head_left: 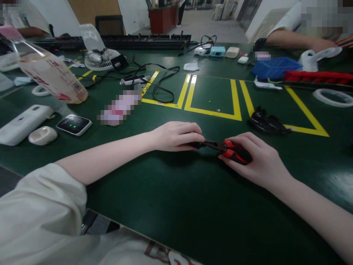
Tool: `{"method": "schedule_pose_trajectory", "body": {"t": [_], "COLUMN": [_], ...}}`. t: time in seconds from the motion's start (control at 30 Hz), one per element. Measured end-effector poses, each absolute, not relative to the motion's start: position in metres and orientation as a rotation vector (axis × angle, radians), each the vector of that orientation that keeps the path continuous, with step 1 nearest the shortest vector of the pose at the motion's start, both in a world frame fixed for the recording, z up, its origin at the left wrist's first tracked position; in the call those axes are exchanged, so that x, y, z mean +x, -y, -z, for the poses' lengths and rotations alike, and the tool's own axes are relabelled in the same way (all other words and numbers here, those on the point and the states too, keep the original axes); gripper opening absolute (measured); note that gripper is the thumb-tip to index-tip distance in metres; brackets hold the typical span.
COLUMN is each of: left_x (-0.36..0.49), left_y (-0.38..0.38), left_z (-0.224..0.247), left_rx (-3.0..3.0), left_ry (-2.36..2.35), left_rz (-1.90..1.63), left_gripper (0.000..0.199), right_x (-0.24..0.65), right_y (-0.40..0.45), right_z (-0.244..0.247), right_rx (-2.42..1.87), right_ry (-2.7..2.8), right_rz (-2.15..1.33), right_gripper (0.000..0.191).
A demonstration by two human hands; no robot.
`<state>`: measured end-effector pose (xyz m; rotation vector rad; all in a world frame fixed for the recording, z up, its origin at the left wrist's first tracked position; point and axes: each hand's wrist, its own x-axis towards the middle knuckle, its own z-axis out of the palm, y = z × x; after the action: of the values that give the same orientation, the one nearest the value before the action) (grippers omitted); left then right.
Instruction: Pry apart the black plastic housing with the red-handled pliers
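Observation:
My right hand point(256, 158) is closed around red-and-black pliers point(231, 150), whose dark jaws point left. Between the fingers of my left hand point(178, 137) is a small black part point(196, 144), partly hidden by the fingertips. The plier jaws meet this part; I cannot tell whether they clamp it. Both hands are just above the green table point(176, 191). Beyond my right hand lies a crumpled black plastic piece point(266, 121).
On the left stand a tilted drink bottle point(55, 73), a white device point(24, 125), and a small white-framed gadget point(74, 124). A black cable point(165, 98) curls across yellow tape outlines. Farther right are a blue bin point(275, 69), a tape roll point(333, 97) and another person's arm point(295, 39).

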<state>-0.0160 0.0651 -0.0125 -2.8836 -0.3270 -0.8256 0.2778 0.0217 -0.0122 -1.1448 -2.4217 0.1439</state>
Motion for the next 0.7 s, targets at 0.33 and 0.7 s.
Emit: {"method": "schedule_pose_trajectory", "body": {"t": [0.33,0.7], "left_x": [-0.0153,-0.0138], "left_y": [-0.0651,-0.0661], "left_z": [0.0148,0.0159], "left_rx": [-2.846,-2.696], "left_ry": [0.441,0.388], "left_rz": [0.739,0.793], "left_gripper": [0.029,0.029], "right_x": [0.2791,0.2777], "right_y": [-0.0218,-0.0224], "right_z": [0.0135,0.0118], "right_rx": [-1.172,-1.180], "right_ry": [2.382,2.413], "right_rz": [-0.220,-0.269], "right_gripper": [0.039,0.038]}}
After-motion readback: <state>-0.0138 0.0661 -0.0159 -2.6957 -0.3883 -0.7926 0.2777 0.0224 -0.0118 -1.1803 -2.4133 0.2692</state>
